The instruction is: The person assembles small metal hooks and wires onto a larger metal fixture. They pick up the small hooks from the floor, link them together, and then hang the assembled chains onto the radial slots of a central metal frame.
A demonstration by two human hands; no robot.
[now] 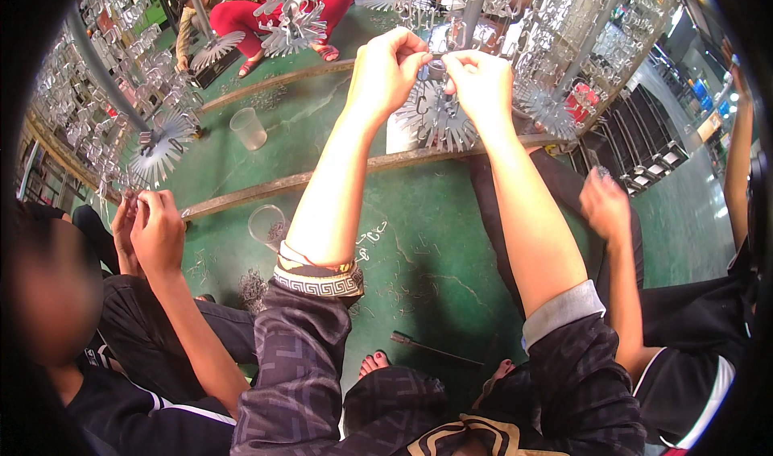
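Note:
Both my arms reach forward and up to a hanging metal rack. My left hand (383,77) is closed in a pinch, thumb against fingers. Close beside it, my right hand (483,84) also pinches. Between the fingertips is a small shiny metal piece (436,64); its exact shape is too small to tell. Just below the hands a fan-shaped metal disc (441,122) with many thin prongs hangs at the rack's lower end. S-shaped metal hooks (419,5) hang in rows behind and above my hands.
Co-workers' hands are at my left (157,229) and right (605,205). Plastic cups (248,129) stand on the green floor. Loose small metal pieces (252,291) lie near a long thin tool (435,348). A curved rail (274,188) crosses ahead; black crates (644,138) stand right.

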